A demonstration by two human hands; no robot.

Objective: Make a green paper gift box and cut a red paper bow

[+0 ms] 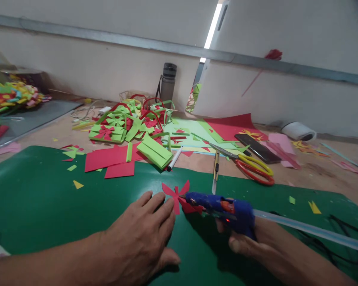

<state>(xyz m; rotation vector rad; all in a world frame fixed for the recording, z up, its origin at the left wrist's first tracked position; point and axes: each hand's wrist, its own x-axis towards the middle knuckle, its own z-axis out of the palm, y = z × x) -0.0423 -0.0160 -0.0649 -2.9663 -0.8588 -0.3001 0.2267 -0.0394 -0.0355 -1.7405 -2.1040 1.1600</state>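
Note:
A red paper cutout with several petals (176, 194) lies on the green mat (101, 210). My left hand (146, 234) rests beside it, palm down, fingers spread somewhat and fingertips at the cutout's left and lower edge. My right hand (244, 242) is wrapped around the handle of a blue glue gun (220, 204). The gun's nozzle points left and meets the middle of the cutout. A small light glows on its body, and a long clear glue stick (310, 230) sticks out of its back.
Behind the mat are red sheets (107, 157), a folded green piece (155, 151), a marker (175, 159), a cutter (216, 171), scissors (253, 169), a phone (256, 148), green-and-red paper bags (116, 125) and a bottle (168, 85). A black cable lies at right.

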